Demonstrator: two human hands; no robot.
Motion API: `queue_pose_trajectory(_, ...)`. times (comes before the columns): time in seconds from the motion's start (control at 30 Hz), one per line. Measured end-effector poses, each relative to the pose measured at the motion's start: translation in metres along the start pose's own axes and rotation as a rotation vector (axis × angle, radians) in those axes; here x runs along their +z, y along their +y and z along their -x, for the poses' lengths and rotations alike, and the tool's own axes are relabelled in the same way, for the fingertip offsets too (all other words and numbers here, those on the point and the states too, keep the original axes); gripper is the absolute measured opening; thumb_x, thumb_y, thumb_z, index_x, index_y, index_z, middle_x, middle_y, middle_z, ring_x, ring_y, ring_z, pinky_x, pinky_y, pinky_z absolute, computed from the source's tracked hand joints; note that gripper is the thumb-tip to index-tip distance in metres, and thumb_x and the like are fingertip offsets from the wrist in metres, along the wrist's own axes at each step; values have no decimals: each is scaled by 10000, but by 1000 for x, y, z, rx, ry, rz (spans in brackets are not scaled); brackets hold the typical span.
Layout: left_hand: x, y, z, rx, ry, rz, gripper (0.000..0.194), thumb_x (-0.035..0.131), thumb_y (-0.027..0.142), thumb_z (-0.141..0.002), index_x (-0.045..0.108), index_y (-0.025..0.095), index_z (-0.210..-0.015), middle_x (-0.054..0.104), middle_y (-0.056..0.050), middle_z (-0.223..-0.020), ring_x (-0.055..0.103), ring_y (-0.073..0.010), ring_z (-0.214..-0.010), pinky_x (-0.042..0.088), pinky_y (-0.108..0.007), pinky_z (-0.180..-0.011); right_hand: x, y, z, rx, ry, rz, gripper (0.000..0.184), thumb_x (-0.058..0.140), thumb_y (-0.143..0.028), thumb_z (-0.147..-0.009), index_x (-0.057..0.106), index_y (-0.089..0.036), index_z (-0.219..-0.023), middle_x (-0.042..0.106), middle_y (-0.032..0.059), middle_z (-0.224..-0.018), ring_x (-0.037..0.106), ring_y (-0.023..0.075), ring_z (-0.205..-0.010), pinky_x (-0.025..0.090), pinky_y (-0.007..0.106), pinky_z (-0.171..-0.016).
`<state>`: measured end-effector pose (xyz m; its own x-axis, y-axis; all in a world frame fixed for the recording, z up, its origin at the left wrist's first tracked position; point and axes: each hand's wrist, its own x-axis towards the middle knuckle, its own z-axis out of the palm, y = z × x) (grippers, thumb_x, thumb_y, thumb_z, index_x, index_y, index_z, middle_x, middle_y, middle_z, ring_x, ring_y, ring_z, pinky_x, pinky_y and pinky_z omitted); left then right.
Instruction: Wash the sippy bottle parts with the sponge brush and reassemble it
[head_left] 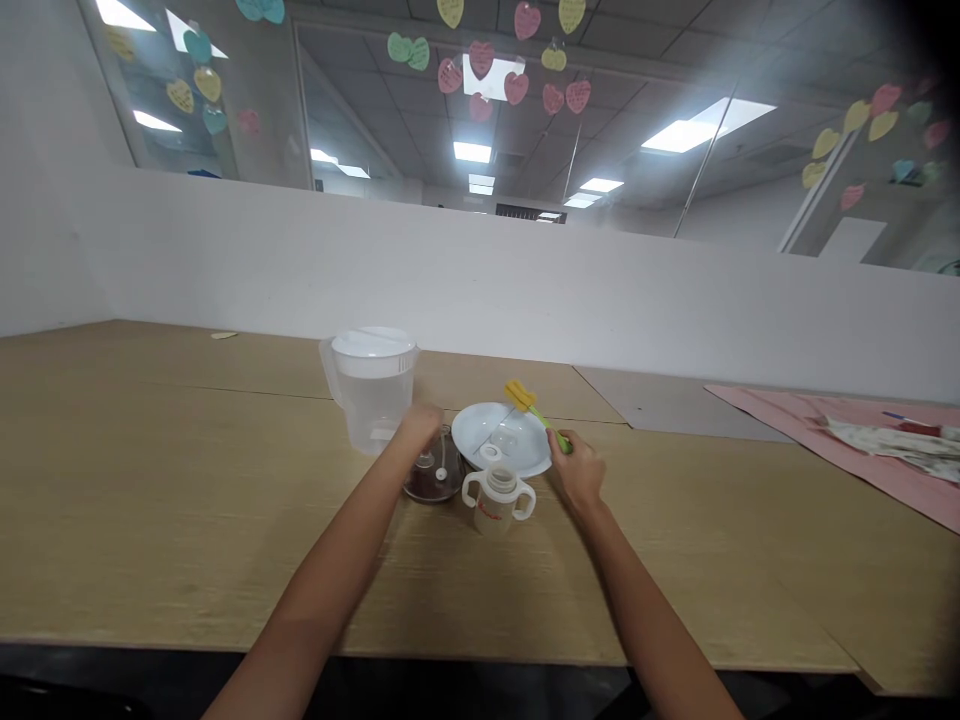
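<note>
My right hand (576, 472) is closed around the green handle of a bottle brush (527, 405) whose yellow sponge tip lies over a white bowl (474, 428). My left hand (418, 428) reaches toward a small round glass container (430, 480) with a dark bottom; its fingers are blurred and sit just above it. A white two-handled baby bottle (498, 497) stands between my hands, in front of the bowl. A clear plastic jug (373, 386) with a white lid stands behind my left hand.
All of this rests on a long wooden table (150, 480) against a white partition. A pink mat (862, 440) with cloth and small items lies at the far right, beside a grey board (660, 400).
</note>
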<state>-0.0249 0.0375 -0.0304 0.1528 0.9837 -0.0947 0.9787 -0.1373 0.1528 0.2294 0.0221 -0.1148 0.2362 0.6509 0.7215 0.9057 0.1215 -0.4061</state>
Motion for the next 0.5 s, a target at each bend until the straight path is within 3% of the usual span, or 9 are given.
queue_pose_trajectory(0.1, -2, 3, 5, -88, -34, -114, 151, 733, 65, -414, 638, 114, -520, 642, -122, -547, 631, -256, -673, 483, -323, -666, 0, -1, -1, 10, -3, -6, 467, 381, -520, -798, 672, -157, -837, 650, 88, -670, 522, 146, -553, 231, 228, -508)
queue_pose_trajectory(0.17, -6, 10, 9, -85, 11, -142, 128, 706, 110, -507, 664, 108, -628, 662, -146, -651, 627, -263, -758, 472, -330, -711, -2, -2, -1, 20, -2, -10, 474, 375, -518, -801, 673, -151, -833, 647, 91, -667, 515, 140, -548, 232, 227, -509)
queue_pose_trajectory(0.27, -10, 28, 15, 0, 114, -127, 161, 602, 143, -657, 665, 89, -795, 657, -189, -822, 601, -264, -878, 447, -335, -771, -4, -4, -2, 38, 2, -17, 501, 347, -528, -807, 671, -146, -827, 636, 85, -649, 498, 129, -531, 223, 227, -504)
queue_pose_trajectory(0.37, -5, 49, 17, 146, 164, -78, 214, 481, 175, -760, 651, 117, -876, 645, -167, -920, 592, -219, -897, 434, -297, -779, -7, -5, -1, 48, -3, -24, 520, 330, -541, -808, 666, -143, -813, 625, 78, -630, 487, 132, -521, 214, 231, -504)
queue_pose_trajectory(0.43, 2, 60, 16, 231, 157, -40, 245, 432, 218, -793, 651, 148, -877, 654, -125, -913, 600, -186, -839, 436, -265, -738, -8, -5, -1, 50, -5, -29, 517, 331, -543, -808, 662, -146, -804, 620, 73, -620, 483, 134, -524, 213, 230, -507)
queue_pose_trajectory(0.5, 11, 63, 14, 272, 113, -15, 204, 501, 257, -748, 662, 143, -800, 666, -102, -827, 604, -178, -739, 436, -248, -661, -7, -5, -2, 52, 2, -32, 513, 330, -542, -809, 659, -149, -804, 616, 69, -615, 476, 131, -527, 212, 227, -507)
